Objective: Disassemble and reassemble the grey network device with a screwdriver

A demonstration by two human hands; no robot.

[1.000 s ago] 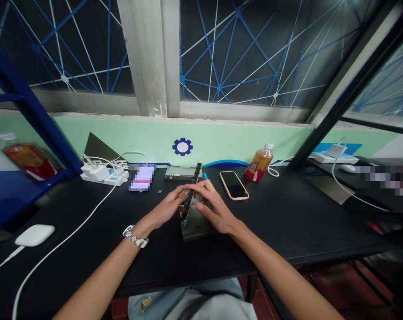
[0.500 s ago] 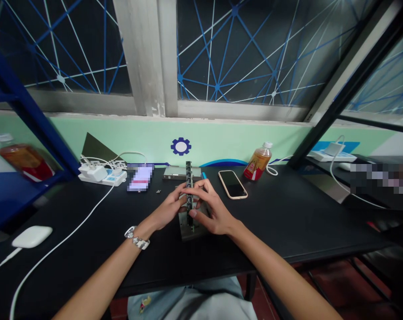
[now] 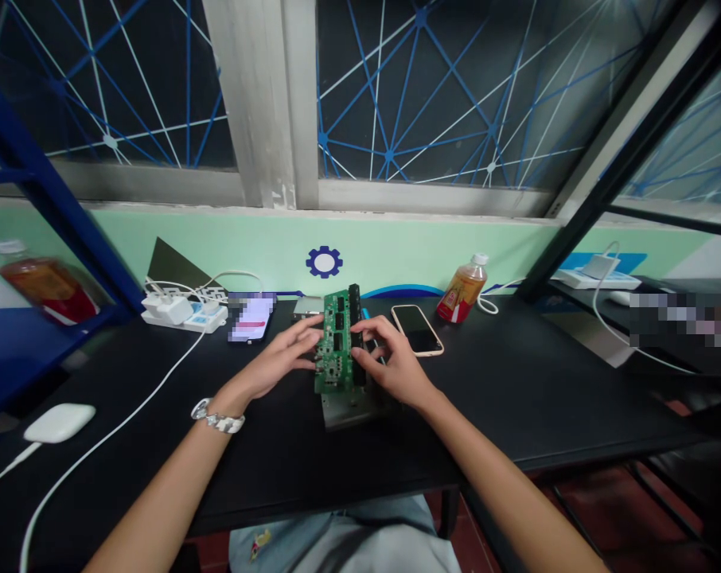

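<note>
A green circuit board (image 3: pixel 337 342) is held up in front of me, its component side showing, with a row of black connectors along its right edge. My right hand (image 3: pixel 396 360) pinches that connector edge between thumb and fingers. On the opposite side, my left hand (image 3: pixel 286 352) has its fingertips on the board's left edge, and a silver watch circles that wrist. Below the board lies a grey metal plate or casing (image 3: pixel 345 414) on the black table. Another flat metal piece (image 3: pixel 306 306) is partly hidden behind the board.
A phone (image 3: pixel 417 330) and a drink bottle (image 3: pixel 463 288) stand to the right. At the left are a second phone (image 3: pixel 253 318), a power strip (image 3: pixel 185 313), a white charger-like case (image 3: pixel 60 422) and a long white cable (image 3: pixel 107 440). A blue pen-like object (image 3: pixel 366 314) shows behind the board.
The circuit board has turned from edge-on to show its green component side. My left hand has moved left along with its edge; my right hand has shifted slightly right.
</note>
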